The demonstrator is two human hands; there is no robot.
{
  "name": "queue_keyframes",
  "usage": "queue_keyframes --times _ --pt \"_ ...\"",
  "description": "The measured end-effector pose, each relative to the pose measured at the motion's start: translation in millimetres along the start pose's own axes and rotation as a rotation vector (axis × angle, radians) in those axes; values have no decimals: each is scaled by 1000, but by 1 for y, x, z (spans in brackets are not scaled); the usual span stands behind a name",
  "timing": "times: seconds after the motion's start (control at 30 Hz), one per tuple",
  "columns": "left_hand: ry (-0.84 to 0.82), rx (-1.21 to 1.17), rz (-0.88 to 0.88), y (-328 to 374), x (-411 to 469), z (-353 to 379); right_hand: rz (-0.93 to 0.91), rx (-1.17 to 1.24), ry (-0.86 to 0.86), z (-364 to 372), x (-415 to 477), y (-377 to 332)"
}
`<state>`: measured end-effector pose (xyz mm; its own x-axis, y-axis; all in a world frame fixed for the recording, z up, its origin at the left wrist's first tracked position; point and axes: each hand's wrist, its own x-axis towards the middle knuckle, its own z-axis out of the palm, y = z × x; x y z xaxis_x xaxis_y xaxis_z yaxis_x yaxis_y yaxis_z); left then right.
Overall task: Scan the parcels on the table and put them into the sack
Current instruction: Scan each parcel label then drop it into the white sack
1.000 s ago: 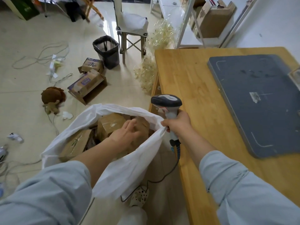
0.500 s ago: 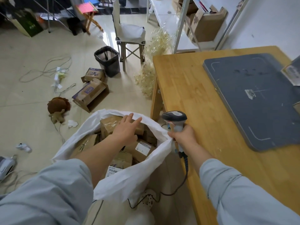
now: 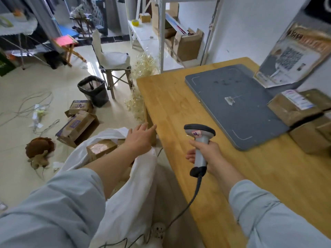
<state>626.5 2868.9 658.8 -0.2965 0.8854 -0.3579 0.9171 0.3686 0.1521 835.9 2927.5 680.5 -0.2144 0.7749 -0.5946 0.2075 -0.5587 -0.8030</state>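
Observation:
A white sack (image 3: 129, 194) stands on the floor beside the wooden table (image 3: 179, 108), with a taped cardboard parcel (image 3: 101, 147) showing inside it. My left hand (image 3: 140, 136) hovers above the sack's mouth with straight fingers, holding nothing, near the table's edge. My right hand (image 3: 206, 154) grips the handle of a grey corded barcode scanner (image 3: 199, 140) over the table's front left part. Brown parcels (image 3: 293, 106) lie at the table's right side, one with a white label; another parcel (image 3: 311, 135) sits in front of it.
A dark grey mat (image 3: 238, 102) covers the table's middle. A printed box (image 3: 293, 56) leans at the far right. On the floor lie open cartons (image 3: 78, 122), a black bin (image 3: 93, 90), a plush toy (image 3: 39, 149), cables, and a folding chair (image 3: 112, 61).
My left hand has come up out of the sack and moved toward the table. My right hand let go of the sack's rim and lifted the scanner over the table. Parcels came into view.

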Motion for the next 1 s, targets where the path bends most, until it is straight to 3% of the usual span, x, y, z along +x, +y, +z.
queue_keyframes --times 0.27,0.6,0.83,1.0 --pt "61 78 204 144 -23 -8 -42 263 113 -119 -56 7" --pt "190 113 545 356 -49 -16 -91 603 419 -317 -113 15" --pt "128 -25 562 473 -12 -17 -126 689 532 -391 -115 6" --pt "93 -272 454 553 41 -17 -115 753 512 -416 -92 1"
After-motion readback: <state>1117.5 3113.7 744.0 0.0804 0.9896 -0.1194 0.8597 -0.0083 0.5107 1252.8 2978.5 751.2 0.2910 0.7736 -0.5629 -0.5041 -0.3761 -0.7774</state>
